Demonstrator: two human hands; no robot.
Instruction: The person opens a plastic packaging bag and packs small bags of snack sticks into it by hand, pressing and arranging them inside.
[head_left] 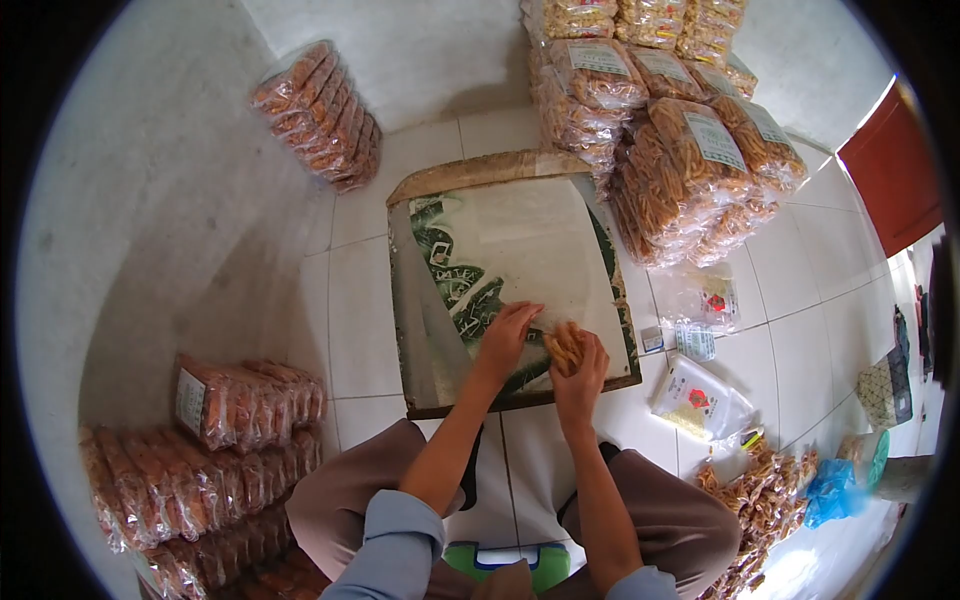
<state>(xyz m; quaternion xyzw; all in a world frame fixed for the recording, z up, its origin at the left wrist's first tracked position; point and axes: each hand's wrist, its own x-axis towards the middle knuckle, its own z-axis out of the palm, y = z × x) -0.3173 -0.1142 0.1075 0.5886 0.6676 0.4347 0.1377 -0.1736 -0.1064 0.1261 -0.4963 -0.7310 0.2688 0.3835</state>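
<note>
Bright and softly lit, bowed into a circle by a wide fisheye lens.
Lit mainly from the right, with broad, soft-edged shadows thrown leftward over the pale wall point(150, 150) and beside the tall stack of packets point(695, 140). Burnt out to white in a glare patch on the floor point(370, 350) at lower right; flecked with small highlights on the clear wrapping. Fairly sharp around the left hand point(508, 335) and right hand point(588, 368), smeared by a hazy spot at the edge of the blue bag point(828, 490). Stretched toward the margins, then cut off by black corners with a faint bluish fringe.
</note>
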